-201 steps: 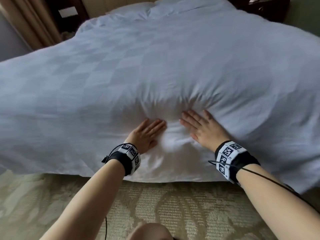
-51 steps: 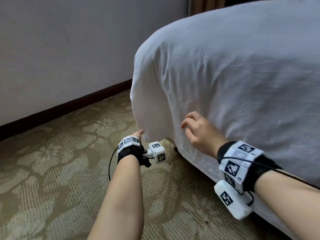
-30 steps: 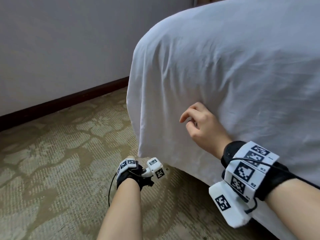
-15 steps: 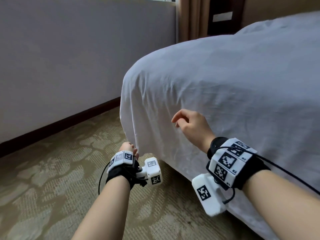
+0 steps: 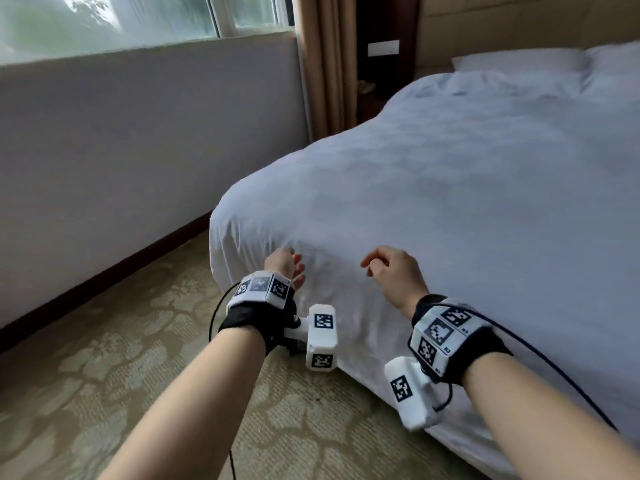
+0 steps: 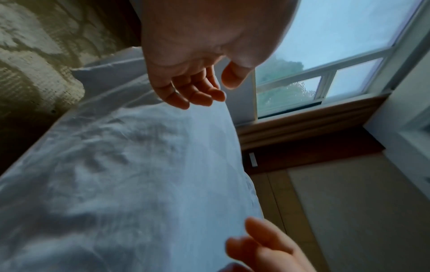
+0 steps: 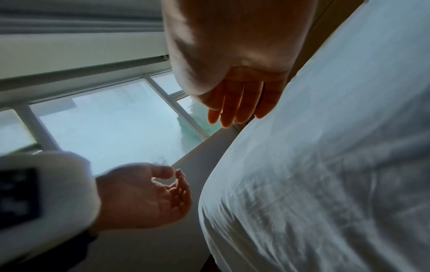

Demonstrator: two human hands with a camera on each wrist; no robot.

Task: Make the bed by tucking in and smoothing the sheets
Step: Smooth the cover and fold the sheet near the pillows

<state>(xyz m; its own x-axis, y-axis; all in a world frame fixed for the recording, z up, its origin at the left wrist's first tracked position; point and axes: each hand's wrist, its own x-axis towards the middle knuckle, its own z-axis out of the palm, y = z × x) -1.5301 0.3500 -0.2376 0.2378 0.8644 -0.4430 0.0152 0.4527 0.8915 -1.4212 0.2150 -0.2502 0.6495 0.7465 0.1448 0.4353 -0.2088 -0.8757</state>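
Observation:
A white sheet (image 5: 450,188) covers the bed and drapes over its near-left corner (image 5: 228,223) down toward the carpet. My left hand (image 5: 285,266) hovers beside that corner with relaxed fingers (image 6: 197,95), holding nothing. My right hand (image 5: 389,268) hangs in front of the draped side with fingers loosely curled (image 7: 232,114), also empty and just off the fabric. The sheet (image 6: 128,174) shows fine creases near the corner. The sheet (image 7: 325,165) bulges smoothly past the right hand.
Patterned beige carpet (image 5: 114,368) fills the floor between the bed and a grey wall (image 5: 138,140) with a dark baseboard. A window (image 5: 104,19) and brown curtain (image 5: 322,64) stand beyond. Pillows (image 5: 519,60) lie at the headboard end.
My left hand let go of the sheet's lower corner edge and rose to the level of the right hand. The view lifted, bringing the window and pillows into sight.

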